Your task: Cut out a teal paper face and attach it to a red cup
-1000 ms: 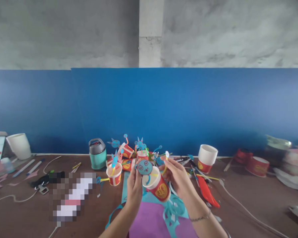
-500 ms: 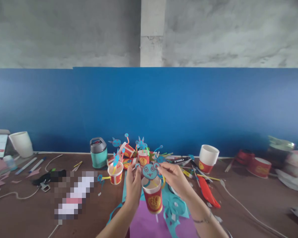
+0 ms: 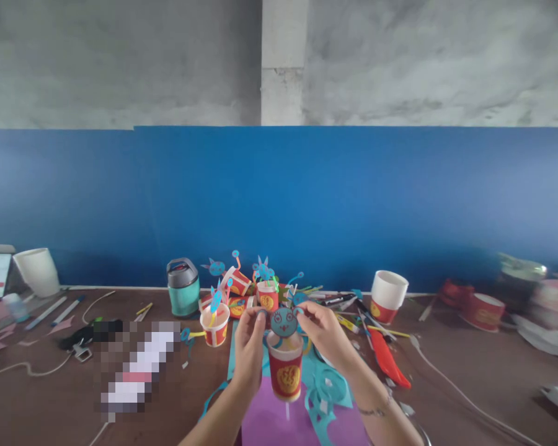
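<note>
A blue paper face (image 3: 283, 321) with drawn eyes and mouth sits above the rim of a red-and-white paper cup (image 3: 286, 373). My left hand (image 3: 250, 339) pinches the left edge of the face, around a small round ear. On the other side, the fingers of my right hand (image 3: 323, 327) close on the right ear. The cup hangs below the face, nearly upright, with a thin white stick showing under its base. Beneath it lie a purple sheet (image 3: 272, 415) and blue paper scraps (image 3: 328, 387).
Behind my hands stand several decorated cups, one at front left (image 3: 214, 325). A teal jar (image 3: 184, 290) is left of them. Stacked white-and-red cups (image 3: 389, 297), a red-orange strip (image 3: 388, 359) and a white cable (image 3: 456, 393) lie to the right. A blue panel (image 3: 279, 204) backs the table.
The cup has swung from a slight tilt to nearly upright, its base shifting a little left. The face has moved slightly right between my hands. Both hands keep their pinch.
</note>
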The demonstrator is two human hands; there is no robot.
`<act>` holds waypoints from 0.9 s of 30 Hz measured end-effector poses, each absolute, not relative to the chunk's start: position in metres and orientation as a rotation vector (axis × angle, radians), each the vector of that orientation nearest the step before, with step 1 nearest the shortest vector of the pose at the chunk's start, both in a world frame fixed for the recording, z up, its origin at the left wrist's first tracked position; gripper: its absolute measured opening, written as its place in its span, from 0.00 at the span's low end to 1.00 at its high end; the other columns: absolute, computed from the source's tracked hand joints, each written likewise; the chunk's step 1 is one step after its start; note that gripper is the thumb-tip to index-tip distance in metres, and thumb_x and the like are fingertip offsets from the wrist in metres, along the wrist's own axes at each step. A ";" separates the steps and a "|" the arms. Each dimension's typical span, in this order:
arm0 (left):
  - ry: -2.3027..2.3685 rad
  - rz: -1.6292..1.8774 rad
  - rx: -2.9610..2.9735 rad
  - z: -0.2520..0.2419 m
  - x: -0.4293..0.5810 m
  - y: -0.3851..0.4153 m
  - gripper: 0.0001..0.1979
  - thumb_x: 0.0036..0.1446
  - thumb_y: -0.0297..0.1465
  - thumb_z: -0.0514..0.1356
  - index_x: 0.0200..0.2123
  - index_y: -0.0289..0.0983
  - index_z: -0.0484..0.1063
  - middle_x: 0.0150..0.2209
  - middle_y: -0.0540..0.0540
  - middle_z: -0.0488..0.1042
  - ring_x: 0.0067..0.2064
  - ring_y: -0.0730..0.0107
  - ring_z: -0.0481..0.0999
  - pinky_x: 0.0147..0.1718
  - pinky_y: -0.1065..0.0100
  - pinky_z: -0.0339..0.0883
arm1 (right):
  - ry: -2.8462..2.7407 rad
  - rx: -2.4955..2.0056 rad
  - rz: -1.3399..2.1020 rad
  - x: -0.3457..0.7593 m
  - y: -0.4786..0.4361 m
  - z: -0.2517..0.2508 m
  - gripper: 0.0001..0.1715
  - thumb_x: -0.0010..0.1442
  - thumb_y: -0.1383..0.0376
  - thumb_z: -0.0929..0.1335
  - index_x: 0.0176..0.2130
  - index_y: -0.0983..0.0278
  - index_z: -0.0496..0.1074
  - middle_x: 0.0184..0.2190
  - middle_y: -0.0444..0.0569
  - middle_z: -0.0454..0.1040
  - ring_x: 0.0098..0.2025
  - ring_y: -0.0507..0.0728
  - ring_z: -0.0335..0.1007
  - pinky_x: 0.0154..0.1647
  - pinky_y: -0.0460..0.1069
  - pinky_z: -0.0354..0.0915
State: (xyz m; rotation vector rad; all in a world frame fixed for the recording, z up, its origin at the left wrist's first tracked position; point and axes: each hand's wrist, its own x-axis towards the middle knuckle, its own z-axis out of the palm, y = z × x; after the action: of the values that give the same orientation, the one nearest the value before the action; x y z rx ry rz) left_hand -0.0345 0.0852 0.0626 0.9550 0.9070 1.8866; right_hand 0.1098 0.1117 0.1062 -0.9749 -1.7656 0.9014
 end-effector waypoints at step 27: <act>0.955 1.703 1.068 0.065 -0.041 0.092 0.13 0.47 0.39 0.64 0.29 0.34 0.71 0.25 0.51 0.70 0.28 0.74 0.67 0.27 0.74 0.62 | -1.917 -1.040 0.648 0.111 0.109 0.109 0.11 0.57 0.63 0.62 0.27 0.65 0.67 0.20 0.40 0.62 0.23 0.50 0.56 0.24 0.44 0.53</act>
State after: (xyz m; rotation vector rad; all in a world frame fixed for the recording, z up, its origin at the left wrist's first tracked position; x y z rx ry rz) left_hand -0.0412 0.0918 0.0652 1.0680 0.9551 1.7034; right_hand 0.1105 0.1095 0.1089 -1.0404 -1.9170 0.6481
